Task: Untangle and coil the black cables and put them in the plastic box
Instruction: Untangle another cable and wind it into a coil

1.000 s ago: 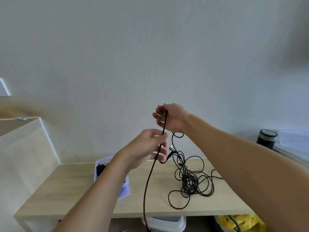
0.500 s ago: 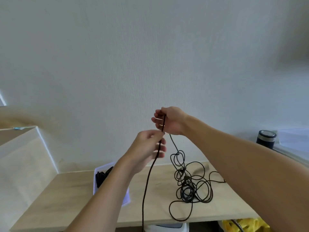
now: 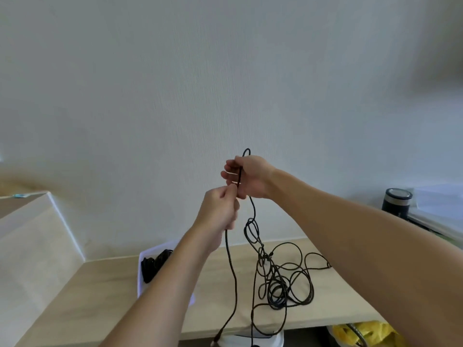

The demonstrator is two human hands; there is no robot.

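Your desk point(image 3: 100, 296) is pale wood. Toward its left sits the plastic box point(image 3: 147, 252) — translucent, with dark coiled cables point(image 3: 152, 265) inside. To the right of it, lying apart, a loose tangle of black cable point(image 3: 283, 284) sprawls in overlapping loops on the wood — a few strands droop over the front edge.

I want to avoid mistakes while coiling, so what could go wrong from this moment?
The cable leading up to the right hand runs from a tangle on the table; pulling may tighten knots or drag the pile off the edge. The strand below the left hand hangs past that edge and may snag.
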